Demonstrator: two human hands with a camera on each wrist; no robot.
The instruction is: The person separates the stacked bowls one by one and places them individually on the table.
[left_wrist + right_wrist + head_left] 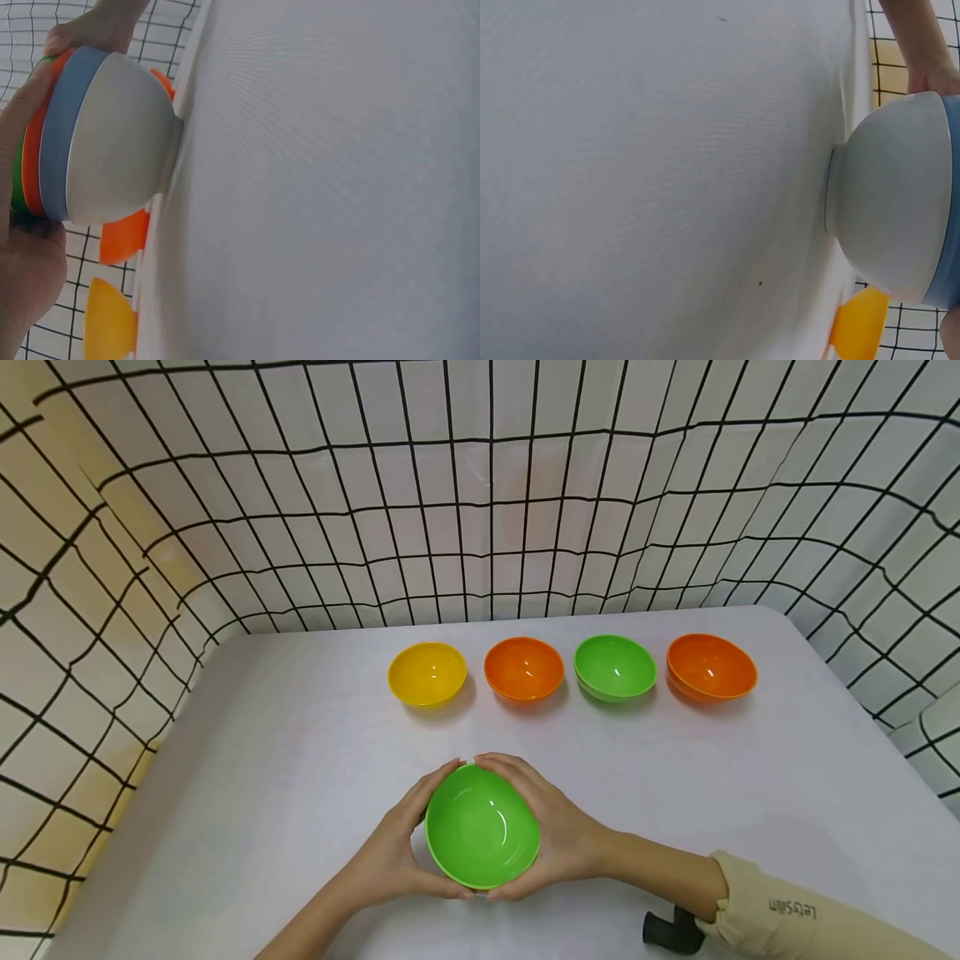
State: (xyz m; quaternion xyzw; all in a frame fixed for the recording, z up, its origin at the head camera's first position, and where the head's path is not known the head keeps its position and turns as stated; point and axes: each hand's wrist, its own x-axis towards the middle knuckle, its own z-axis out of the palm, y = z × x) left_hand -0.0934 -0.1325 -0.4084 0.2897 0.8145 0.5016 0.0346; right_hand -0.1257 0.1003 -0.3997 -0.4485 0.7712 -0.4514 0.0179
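Both hands hold a nested stack of bowls near the front middle of the table. A green bowl [482, 827] is on top, seen from above. Below it, the left wrist view shows an orange bowl [31, 165], a blue bowl [64, 142] and, lowest, a white bowl [124, 142] with its foot at the tabletop. My left hand [390, 852] grips the stack from the left, thumb at the near side. From the right, my right hand [566, 835] curls round it, fingertips meeting the left ones at the far rim.
Along the back stand a yellow bowl [427, 675], an orange bowl [523, 668], a green bowl [615, 668] and another orange bowl [711, 667]. A black wire grid [491, 506] encloses the white table [247, 760]. A black device [672, 932] sits by the right sleeve.
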